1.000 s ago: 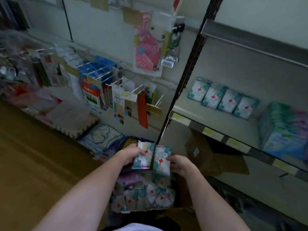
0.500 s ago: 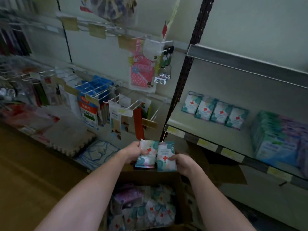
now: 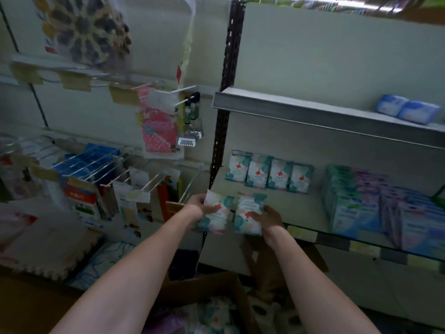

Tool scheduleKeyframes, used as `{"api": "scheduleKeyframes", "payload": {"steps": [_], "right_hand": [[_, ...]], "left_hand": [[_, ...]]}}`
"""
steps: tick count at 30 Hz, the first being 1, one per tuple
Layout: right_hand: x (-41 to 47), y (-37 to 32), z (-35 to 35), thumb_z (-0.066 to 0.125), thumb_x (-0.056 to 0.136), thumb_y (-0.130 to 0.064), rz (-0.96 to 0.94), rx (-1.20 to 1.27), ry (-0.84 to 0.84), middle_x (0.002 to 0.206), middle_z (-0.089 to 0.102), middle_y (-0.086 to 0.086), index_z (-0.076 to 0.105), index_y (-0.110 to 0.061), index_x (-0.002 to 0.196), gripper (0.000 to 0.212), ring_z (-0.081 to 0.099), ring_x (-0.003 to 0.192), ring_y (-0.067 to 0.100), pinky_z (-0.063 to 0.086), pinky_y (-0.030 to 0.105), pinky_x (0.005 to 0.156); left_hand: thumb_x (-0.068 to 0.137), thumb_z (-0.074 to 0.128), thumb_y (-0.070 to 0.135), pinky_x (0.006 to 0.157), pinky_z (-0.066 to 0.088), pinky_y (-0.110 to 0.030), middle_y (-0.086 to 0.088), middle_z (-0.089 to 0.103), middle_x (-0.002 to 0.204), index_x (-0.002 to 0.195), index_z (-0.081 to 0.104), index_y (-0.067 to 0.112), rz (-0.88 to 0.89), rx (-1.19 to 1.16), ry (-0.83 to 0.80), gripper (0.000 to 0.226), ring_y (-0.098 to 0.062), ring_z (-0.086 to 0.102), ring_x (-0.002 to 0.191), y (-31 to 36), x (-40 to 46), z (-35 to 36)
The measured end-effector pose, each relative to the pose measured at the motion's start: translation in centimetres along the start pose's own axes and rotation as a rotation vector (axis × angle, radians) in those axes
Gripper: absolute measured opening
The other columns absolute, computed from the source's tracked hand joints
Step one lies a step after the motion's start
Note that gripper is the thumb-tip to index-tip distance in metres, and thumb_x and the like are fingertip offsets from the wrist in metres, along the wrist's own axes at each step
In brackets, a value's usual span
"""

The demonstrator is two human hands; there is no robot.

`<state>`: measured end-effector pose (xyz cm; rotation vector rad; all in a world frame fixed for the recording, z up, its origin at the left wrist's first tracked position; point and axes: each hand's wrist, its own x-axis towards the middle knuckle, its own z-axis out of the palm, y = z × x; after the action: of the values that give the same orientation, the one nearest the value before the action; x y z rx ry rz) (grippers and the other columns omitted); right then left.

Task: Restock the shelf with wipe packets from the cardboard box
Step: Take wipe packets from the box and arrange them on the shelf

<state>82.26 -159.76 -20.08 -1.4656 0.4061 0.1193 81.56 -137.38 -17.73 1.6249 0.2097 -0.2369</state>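
- The shelf runs across the right half of the view, its front lip carrying pale price tags. A row of four wipe packets stands upright against the back panel at its left end, with bare shelf floor in front of them. Placing should be judged against that row.
- Bulkier stacked packs fill the right part of the same shelf. New packets belong left of them, in the open strip ahead of the standing four.
- The cardboard box sits low, between the forearms, flaps open, with more packets visible inside. It is well below the shelf, so each trip means a lift up and forward.
- The left hand has its grip closed round one wipe packet, which leans to the right. The right hand grips a second packet, held nearly upright. Both sit at the shelf's front edge, just beside each other.
- To do this step well, I judge: carry both past the lip, straighten the leaning packet, and set them on their bottom edges, red cross facing out as on the back row.
- Line them up in front of the leftmost pair, touching side by side, so a second rank starts square.
- Soft packets slump; releasing only once each stands steady should help.
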Motion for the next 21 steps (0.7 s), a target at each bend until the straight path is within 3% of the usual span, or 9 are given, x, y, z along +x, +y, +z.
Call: {"api": "scheduleKeyframes", "payload": {"steps": [2, 5, 7, 11, 14, 16, 21], "right_hand": [[1.0, -0.6, -0.9, 0.076, 0.081, -0.003, -0.034, 0.001, 0.032, 0.126, 0.064, 0.012, 0.053, -0.010, 0.134, 0.058, 0.068, 0.098, 0.031, 0.055, 0.050, 0.091], [1.9, -1.5, -2.2, 0.072, 0.083, 0.001, -0.062, 0.090, 0.045, 0.122, 0.062, 0.007, 0.052, -0.014, 0.125, 0.049, 0.064, 0.105, 0.030, 0.050, 0.048, 0.098], [3.4, -1.9, -3.1, 0.073, 0.082, 0.002, -0.055, 0.118, 0.061, 0.131, 0.057, 0.011, 0.044, -0.008, 0.141, 0.067, 0.061, 0.112, 0.033, 0.048, 0.051, 0.101], [8.0, -2.0, -4.4, 0.080, 0.073, -0.002, -0.019, 0.084, 0.085, 0.136, 0.056, 0.016, 0.043, -0.008, 0.144, 0.081, 0.063, 0.110, 0.034, 0.050, 0.053, 0.098], [9.3, -3.2, -4.7, 0.074, 0.075, 0.010, -0.031, 0.046, 0.098, 0.129, 0.060, 0.018, 0.051, -0.004, 0.134, 0.065, 0.063, 0.109, 0.035, 0.049, 0.056, 0.098], [10.1, -3.3, -4.9, 0.070, 0.077, 0.016, -0.069, -0.035, 0.081, 0.126, 0.061, 0.013, 0.053, -0.002, 0.130, 0.059, 0.061, 0.110, 0.032, 0.048, 0.050, 0.101], [13.2, -2.9, -4.8, 0.076, 0.078, 0.004, -0.179, -0.236, 0.035, 0.132, 0.059, 0.013, 0.049, -0.004, 0.137, 0.065, 0.059, 0.116, 0.029, 0.049, 0.044, 0.099]], "left_hand": [[0.081, 0.075, 0.006, 0.090, 0.055, -0.045, -0.010, 0.070, 0.110, 0.116, 0.064, 0.009, 0.022, 0.043, 0.011, 0.037, -0.024, 0.068, 0.096, 0.6, 1.5, 1.0], [0.086, 0.071, 0.009, 0.095, 0.053, -0.045, -0.012, 0.069, 0.115, 0.122, 0.061, 0.006, 0.050, 0.087, -0.026, 0.037, -0.025, 0.067, 0.103, 1.4, 3.5, 2.3], [0.089, 0.065, 0.004, 0.095, 0.052, -0.049, -0.014, 0.067, 0.117, 0.125, 0.058, 0.003, 0.062, 0.061, -0.057, 0.036, -0.028, 0.066, 0.106, 1.8, 4.7, 3.3], [0.088, 0.056, -0.008, 0.093, 0.053, -0.051, -0.017, 0.066, 0.117, 0.128, 0.054, 0.004, 0.077, 0.026, -0.103, 0.041, -0.031, 0.065, 0.108, 2.1, 7.4, 4.5], [0.072, 0.066, -0.002, 0.093, 0.052, -0.054, -0.018, 0.065, 0.119, 0.131, 0.051, 0.004, 0.061, 0.049, -0.117, 0.061, -0.033, 0.064, 0.109, 1.7, 10.8, 4.8], [0.066, 0.070, 0.002, 0.093, 0.053, -0.054, -0.017, 0.066, 0.118, 0.131, 0.051, 0.003, 0.048, 0.103, -0.127, 0.068, -0.032, 0.064, 0.109, 1.6, 12.7, 4.9], [0.078, 0.074, 0.007, 0.098, 0.048, -0.035, -0.004, 0.063, 0.122, 0.127, 0.058, 0.005, 0.137, 0.434, -0.061, 0.051, -0.021, 0.060, 0.113, 3.3, 13.2, 6.2]]}}
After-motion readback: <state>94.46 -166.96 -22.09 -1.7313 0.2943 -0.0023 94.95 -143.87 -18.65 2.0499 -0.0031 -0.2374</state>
